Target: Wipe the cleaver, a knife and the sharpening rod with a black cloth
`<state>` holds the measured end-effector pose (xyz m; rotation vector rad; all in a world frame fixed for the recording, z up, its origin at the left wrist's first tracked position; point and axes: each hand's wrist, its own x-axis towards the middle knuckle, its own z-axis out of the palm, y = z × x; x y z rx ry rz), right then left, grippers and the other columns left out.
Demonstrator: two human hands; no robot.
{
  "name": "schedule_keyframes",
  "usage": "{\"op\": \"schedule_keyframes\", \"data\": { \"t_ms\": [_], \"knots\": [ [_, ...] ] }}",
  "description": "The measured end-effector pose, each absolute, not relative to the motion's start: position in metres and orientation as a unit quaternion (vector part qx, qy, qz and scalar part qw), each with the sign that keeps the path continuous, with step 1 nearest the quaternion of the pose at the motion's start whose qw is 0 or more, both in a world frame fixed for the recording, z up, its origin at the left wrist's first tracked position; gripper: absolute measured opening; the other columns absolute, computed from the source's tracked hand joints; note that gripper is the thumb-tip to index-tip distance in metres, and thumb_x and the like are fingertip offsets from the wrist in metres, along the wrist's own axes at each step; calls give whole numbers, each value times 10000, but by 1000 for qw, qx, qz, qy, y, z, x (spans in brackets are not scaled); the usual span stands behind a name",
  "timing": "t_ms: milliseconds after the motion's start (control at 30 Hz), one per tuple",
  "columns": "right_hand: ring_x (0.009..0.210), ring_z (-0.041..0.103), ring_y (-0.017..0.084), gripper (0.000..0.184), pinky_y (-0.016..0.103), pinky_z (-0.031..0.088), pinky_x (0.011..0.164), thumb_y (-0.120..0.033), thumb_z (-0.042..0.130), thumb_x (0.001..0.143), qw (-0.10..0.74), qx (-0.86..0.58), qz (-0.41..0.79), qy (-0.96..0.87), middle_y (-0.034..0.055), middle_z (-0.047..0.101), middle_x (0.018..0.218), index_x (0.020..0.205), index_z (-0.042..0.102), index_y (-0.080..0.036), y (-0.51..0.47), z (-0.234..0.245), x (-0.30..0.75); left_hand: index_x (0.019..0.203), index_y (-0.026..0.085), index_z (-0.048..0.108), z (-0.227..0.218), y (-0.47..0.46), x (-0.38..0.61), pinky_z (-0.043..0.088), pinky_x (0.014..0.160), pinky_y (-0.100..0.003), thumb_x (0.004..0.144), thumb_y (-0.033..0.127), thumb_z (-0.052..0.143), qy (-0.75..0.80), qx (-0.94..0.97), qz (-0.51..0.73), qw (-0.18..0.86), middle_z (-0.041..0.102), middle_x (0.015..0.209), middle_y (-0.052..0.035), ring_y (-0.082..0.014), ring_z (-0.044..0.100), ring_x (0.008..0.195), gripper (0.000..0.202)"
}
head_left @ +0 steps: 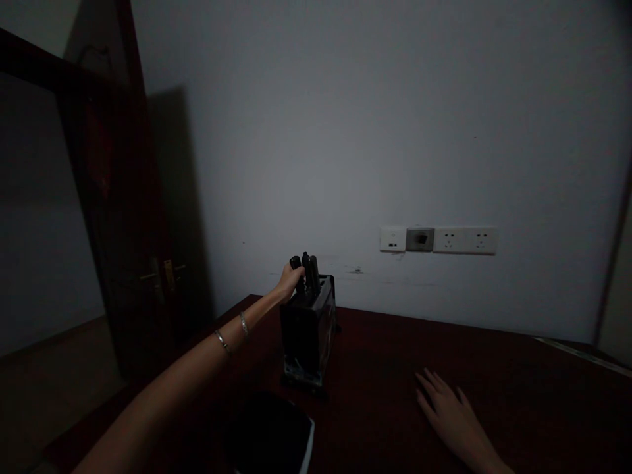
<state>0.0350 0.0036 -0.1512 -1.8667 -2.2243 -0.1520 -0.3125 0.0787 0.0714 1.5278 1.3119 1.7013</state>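
A dark knife block (309, 329) stands on the dark red-brown table (518, 375), with several black handles (310, 270) sticking out of its top. My left hand (290, 280) reaches far forward and is closed round the leftmost black handle at the top of the block. Two thin bangles sit on that wrist. My right hand (449, 411) lies flat on the table at the lower right, palm down, fingers spread, holding nothing. The room is dim.
A dark rounded object with a pale edge (276, 434) sits at the table's near edge. On the white wall behind is a row of sockets and a switch (438, 239). A dark wooden door (128, 217) stands open at the left.
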Motion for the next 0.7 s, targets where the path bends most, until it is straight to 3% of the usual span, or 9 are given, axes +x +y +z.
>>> {"op": "schedule_keyframes", "data": {
  "t_ms": [500, 700],
  "knots": [
    [1297, 323, 280, 524, 532, 251, 1033, -334, 283, 851, 110, -626, -58, -770, 119, 384, 1397, 1299, 466, -132, 3, -148, 35, 938, 114, 567, 72, 76, -312, 493, 590, -251, 869, 292, 525, 489, 567, 618, 239, 586, 840, -19, -101, 566, 668, 195],
    [1293, 333, 278, 536, 535, 251, 1035, -376, 278, 855, 129, -630, -61, -763, 110, 391, 1396, 1305, 459, -149, 7, -155, 36, 937, 114, 565, 71, 78, -313, 490, 579, -244, 870, 289, 524, 493, 557, 625, 237, 584, 833, -17, -97, 563, 659, 192]
  ]
}}
